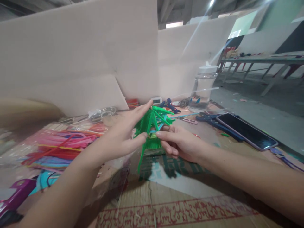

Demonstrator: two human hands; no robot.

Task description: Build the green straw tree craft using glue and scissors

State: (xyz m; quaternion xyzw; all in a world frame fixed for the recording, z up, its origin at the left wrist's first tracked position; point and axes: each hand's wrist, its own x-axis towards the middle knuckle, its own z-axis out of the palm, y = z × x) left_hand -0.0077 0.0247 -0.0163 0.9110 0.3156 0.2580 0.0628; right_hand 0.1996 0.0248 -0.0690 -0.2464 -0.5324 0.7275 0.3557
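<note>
A bundle of green pipe cleaners (152,126) is held up above the cardboard-covered table (180,209), its ends fanning out to the upper right and one strand hanging down. My left hand (123,133) grips the bundle from the left, thumb underneath and fingers stretched along its top. My right hand (177,142) pinches the bundle's middle from the right with thumb and forefinger, the other fingers curled beneath.
A bag of pink, red, blue and purple pipe cleaners (59,145) lies at the left. A phone (247,131), blue scissors (209,117), a clear water bottle (204,87), a blue glue gun (169,105) and tape rolls (104,113) sit further back. White boards (95,50) wall the rear.
</note>
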